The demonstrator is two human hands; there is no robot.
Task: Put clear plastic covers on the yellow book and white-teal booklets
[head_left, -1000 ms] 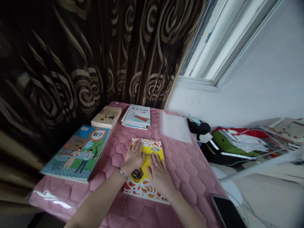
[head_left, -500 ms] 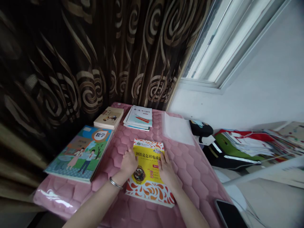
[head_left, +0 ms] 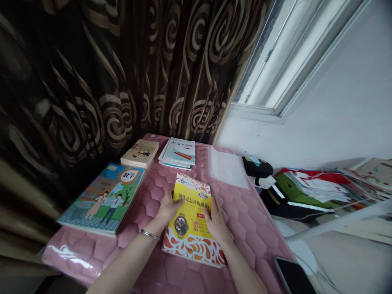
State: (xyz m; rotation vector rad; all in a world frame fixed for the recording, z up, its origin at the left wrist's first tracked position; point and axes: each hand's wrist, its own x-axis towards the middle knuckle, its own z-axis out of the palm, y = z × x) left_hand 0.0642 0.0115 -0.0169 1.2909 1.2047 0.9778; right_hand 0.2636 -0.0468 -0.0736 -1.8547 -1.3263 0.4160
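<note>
A yellow paperback book (head_left: 191,220) with red-and-orange patterned bands lies cover up before me, its far end tilted slightly up off the table. My left hand (head_left: 169,208) grips its left edge, thumb on the cover and fingers partly hidden at the side. On the opposite edge, my right hand (head_left: 216,218) holds it with the thumb over the cover and the other fingers along the side. To the left is a stack topped by a colourful mathematics textbook (head_left: 105,200). Behind that sits a pile of beige books (head_left: 141,153), and to its right several white booklets (head_left: 179,151).
A pink quilted cover under clear plastic lies over the table (head_left: 180,273). At the near right edge rests a phone (head_left: 294,275). A white sheet (head_left: 228,167) lies at the back right. Beyond are bags and piled papers (head_left: 318,185). A dark curtain (head_left: 122,73) hangs behind.
The far end of the yellow book has risen a little, and both hands have closed around its side edges. The stacks of books have stayed in place.
</note>
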